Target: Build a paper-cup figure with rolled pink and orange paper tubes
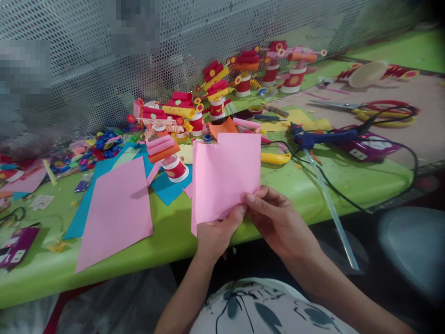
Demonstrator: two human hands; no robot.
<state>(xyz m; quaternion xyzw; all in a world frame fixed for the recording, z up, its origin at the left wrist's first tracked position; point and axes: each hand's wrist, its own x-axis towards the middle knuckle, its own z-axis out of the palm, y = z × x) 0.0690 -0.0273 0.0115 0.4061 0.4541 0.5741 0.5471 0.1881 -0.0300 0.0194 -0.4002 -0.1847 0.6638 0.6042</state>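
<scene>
Pink paper (pixel 227 178) was held upright above the near edge of the desk (pixel 170 232), a second layer showing at its left side. Its bottom edge was pinched by the left grip (pixel 217 235), while its lower right corner was pinched between thumb and fingers by the right grip (pixel 280 225); the two thumbs were brought close together. To the left, a pink sheet (pixel 118 218) was laid partly over blue paper (pixel 83 208). To the right, the glue gun (pixel 323 138) was placed beside a purple box (pixel 370 147), near the scissors (pixel 378 111).
</scene>
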